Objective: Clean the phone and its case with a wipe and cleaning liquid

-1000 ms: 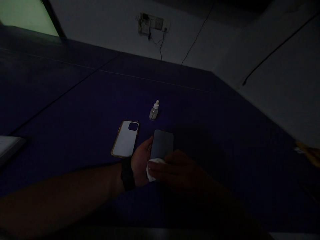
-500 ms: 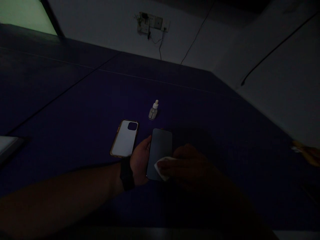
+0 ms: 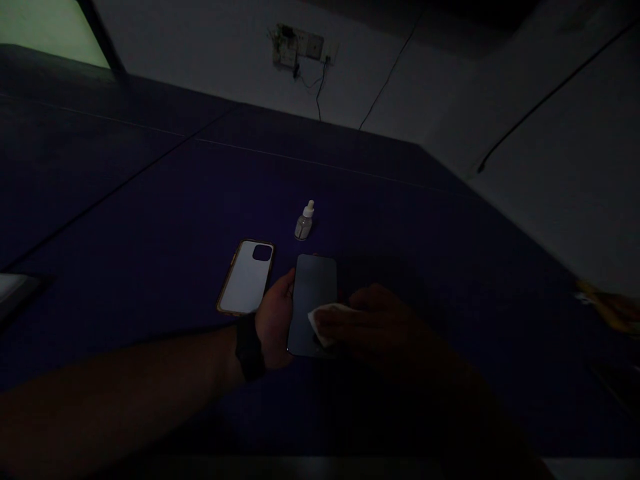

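My left hand (image 3: 275,325), with a dark watch on its wrist, is closed around a smartphone (image 3: 314,287) whose dark screen faces up. In my right hand (image 3: 373,320) is a folded white cloth or tissue (image 3: 325,317), pressed on the lower right part of the screen. Left of the phone lies a phone case (image 3: 247,277) with a clear back and an amber rim. A small dropper bottle (image 3: 303,225) with a white cap stands upright just beyond the phone.
The dim room has a blue-purple surface (image 3: 220,193) under everything. A pale flat object (image 3: 17,290) lies at the left edge, and a yellowish item (image 3: 607,303) at the right. Wall sockets (image 3: 305,47) with cables sit at the back.
The cloth has shifted slightly up the phone screen with my right hand. The left hand and phone have moved a little to the left in the view.
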`<state>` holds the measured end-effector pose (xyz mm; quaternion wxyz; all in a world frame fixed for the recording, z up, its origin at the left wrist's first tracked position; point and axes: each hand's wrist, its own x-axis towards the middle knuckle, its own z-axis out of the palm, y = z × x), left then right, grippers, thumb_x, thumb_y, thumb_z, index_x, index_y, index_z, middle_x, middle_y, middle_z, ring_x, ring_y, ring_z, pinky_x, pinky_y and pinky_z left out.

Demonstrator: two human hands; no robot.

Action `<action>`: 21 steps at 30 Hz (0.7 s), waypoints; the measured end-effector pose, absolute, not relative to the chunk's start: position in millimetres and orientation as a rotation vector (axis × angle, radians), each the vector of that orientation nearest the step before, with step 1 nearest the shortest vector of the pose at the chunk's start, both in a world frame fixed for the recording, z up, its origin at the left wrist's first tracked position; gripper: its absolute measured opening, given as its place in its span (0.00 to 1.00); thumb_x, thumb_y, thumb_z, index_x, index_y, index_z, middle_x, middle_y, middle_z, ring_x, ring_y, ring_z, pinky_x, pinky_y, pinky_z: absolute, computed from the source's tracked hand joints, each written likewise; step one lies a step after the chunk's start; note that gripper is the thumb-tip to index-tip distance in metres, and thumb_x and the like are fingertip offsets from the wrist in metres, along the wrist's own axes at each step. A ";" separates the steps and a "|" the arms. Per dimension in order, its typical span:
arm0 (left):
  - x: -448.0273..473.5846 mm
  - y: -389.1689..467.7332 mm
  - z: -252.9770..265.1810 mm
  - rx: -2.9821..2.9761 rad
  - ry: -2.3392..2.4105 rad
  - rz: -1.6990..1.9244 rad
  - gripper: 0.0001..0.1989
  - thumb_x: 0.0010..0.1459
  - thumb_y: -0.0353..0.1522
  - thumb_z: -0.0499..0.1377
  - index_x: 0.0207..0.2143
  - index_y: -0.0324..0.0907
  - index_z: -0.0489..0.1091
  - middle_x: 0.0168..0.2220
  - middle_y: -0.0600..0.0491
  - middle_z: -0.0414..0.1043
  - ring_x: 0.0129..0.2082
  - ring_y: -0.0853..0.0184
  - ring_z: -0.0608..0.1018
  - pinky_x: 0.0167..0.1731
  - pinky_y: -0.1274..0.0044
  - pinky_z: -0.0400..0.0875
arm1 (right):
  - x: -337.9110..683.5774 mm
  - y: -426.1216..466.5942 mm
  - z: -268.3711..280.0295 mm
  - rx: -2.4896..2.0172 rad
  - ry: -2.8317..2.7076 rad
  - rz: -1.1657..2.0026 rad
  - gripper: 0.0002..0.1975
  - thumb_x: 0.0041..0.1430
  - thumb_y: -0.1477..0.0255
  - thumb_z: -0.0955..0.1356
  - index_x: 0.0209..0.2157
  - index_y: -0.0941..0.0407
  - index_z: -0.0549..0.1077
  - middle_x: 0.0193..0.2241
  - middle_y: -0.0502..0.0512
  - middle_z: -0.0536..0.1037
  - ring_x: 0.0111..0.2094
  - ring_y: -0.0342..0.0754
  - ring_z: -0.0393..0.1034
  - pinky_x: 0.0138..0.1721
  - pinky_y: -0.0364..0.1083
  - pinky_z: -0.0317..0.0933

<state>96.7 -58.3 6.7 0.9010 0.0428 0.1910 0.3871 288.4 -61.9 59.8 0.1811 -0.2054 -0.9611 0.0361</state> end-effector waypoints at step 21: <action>98.2 -62.8 15.5 0.202 0.463 0.904 0.27 0.70 0.47 0.43 0.49 0.39 0.73 0.37 0.45 0.79 0.35 0.61 0.81 0.44 0.68 0.73 | 313.1 -31.6 46.2 -1.129 -2.604 -0.084 0.11 0.58 0.76 0.65 0.37 0.53 0.79 0.39 0.53 0.83 0.46 0.55 0.71 0.51 0.59 0.49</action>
